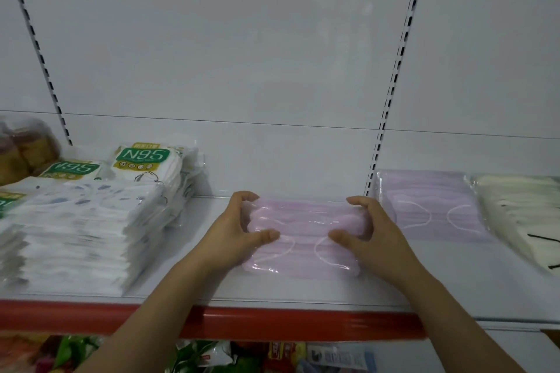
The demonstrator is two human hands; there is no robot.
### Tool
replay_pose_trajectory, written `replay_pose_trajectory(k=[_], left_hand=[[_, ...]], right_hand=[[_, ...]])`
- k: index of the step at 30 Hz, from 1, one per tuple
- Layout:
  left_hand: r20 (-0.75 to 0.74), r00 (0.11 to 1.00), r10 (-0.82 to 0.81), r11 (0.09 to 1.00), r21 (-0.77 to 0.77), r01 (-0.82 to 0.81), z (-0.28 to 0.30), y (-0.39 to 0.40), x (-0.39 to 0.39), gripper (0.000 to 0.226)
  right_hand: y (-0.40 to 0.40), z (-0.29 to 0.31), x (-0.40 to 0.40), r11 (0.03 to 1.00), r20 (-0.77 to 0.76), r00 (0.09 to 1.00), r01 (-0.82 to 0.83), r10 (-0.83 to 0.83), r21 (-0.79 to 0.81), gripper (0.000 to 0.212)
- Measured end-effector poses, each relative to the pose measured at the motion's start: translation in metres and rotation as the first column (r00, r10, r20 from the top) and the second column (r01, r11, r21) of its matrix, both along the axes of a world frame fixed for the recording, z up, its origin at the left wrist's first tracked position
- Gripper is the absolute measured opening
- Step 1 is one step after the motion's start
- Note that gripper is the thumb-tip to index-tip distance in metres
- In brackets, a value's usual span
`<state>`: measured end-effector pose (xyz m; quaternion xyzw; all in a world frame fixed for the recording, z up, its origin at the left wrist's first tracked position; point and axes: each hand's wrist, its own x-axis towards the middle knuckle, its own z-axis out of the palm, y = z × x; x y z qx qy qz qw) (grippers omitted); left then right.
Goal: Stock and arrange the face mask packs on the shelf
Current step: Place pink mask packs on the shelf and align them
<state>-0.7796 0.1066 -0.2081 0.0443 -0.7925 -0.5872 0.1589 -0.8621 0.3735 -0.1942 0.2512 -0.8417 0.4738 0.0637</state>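
Both hands on the pink face mask pack (304,236), lying flat mid-shelf. My left hand (236,230) grips its left end, my right hand (371,232) its right end, fingers curled over the far edge and thumbs pressing the top. My palms cover both ends, and the clear wrap glares, so pack edges are hard to trace; could be two packs stacked, can't say. Just right, past the slotted upright (394,76), a second pink mask pack (433,203), then a cream mask pack (524,215) cut off by the frame edge. Left: stack of white patterned mask packs (81,227), N95 mask packs (145,166) behind it. Far left bagged items (24,148), blurred. White shelf (303,291) has a red front strip (272,322); goods below (272,356) are mostly hidden by my forearms.
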Motion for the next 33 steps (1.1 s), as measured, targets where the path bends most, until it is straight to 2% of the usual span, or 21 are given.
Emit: replay_pose_trajectory(k=[3,5,8,10,13,15,19,21,24,27,33], left_hand=[[-0.059,0.99,0.127,0.97,-0.2,-0.136,0.011,0.002,0.001,0.046],[-0.094,0.98,0.177,0.946,-0.26,-0.195,0.015,0.002,0.001,0.051],[0.016,0.996,0.083,0.975,-0.207,-0.078,0.012,0.003,0.008,0.068],[0.055,0.998,0.008,0.993,-0.117,-0.001,0.003,0.005,0.01,0.066],[-0.013,0.998,0.069,0.977,-0.202,-0.07,-0.001,0.002,0.003,0.052],[-0.008,0.998,0.059,0.976,-0.211,-0.06,0.004,0.006,-0.003,0.047],[-0.015,1.0,0.015,0.973,-0.23,-0.018,0.015,0.032,-0.016,0.054],[-0.029,0.998,-0.058,0.978,-0.203,0.051,0.02,0.056,-0.026,0.057],[-0.042,0.991,-0.128,0.97,-0.214,0.116,0.023,0.103,-0.045,0.054],[-0.075,0.991,-0.107,0.974,-0.209,0.089,0.027,0.152,-0.067,0.051],[-0.006,1.0,-0.023,0.983,-0.183,0.022,0.031,0.221,-0.117,0.057]], right_hand=[[-0.001,0.008,-0.001,1.0,-0.004,1.0,-0.002,0.002,0.02,0.055],[-0.002,0.015,-0.002,0.999,-0.057,0.998,0.033,-0.034,-0.019,0.044],[0.0,0.014,0.0,0.999,-0.082,0.996,0.045,-0.044,0.006,0.04],[0.002,0.007,0.002,0.997,-0.067,0.998,0.013,-0.008,0.07,0.046],[0.008,0.005,0.004,0.996,-0.05,0.999,-0.015,0.02,0.086,0.06],[0.014,0.009,0.004,0.994,-0.042,0.999,-0.029,0.033,0.107,0.066],[0.045,0.02,-0.001,0.997,-0.066,0.998,0.021,-0.016,0.072,0.062],[0.07,0.025,-0.006,0.997,-0.08,0.995,0.066,-0.061,0.05,0.062],[0.111,0.029,-0.017,0.984,-0.132,0.979,0.165,-0.156,0.061,0.064],[0.151,0.033,-0.031,0.969,-0.16,0.96,0.241,-0.228,0.063,0.067],[0.202,0.032,-0.086,0.945,-0.244,0.93,0.308,-0.274,0.114,0.069]])
